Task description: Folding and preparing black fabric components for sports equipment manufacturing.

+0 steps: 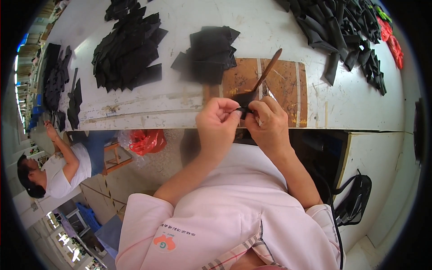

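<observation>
Close to the table's front edge, my left hand (218,123) and my right hand (269,122) meet over a small piece of black fabric (243,110). Thumbs and fingertips of both hands pinch it from either side. Beyond them lies a worn brown board (288,83) with tape strips across it. A long, narrow brown stick (269,68) slants over the board, its lower end near my fingers. More dark material (245,96) shows just past my hands. Beside the stick is a small shiny item (270,92) that I cannot make out.
Stacks of flat black fabric pieces (128,54) (209,49) lie on the white table (180,96). Rolled black pieces (333,27) heap at the far right by a red plastic bag (392,42). At the left, another person (67,168) works near a wooden stool (114,159).
</observation>
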{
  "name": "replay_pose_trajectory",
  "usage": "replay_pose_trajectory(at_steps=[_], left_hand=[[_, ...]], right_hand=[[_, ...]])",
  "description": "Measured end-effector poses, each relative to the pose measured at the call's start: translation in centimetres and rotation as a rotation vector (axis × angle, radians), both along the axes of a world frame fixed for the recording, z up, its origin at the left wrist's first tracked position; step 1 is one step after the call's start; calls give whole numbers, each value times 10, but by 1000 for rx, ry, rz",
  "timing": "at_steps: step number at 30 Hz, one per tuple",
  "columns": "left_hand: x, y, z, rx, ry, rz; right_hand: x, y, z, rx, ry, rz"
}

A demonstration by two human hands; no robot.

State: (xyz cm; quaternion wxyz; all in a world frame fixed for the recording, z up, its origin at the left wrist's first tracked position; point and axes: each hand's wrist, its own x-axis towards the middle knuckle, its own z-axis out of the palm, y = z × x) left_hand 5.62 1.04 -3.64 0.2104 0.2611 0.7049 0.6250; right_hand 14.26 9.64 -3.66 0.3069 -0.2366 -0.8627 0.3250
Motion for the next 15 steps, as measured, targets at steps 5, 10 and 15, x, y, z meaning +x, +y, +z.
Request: replay_pose_trajectory(at_steps=[5, 10, 15], left_hand=[[-22, -1, 15, 223, -1010, -335], [-14, 9, 7, 16, -684, -322], [0, 16, -1, 1, -13, -33]], right_hand=[[10, 9, -1, -550, 125, -13], [20, 15, 5, -1616, 316, 122], [12, 17, -1, -1773, 331, 250]])
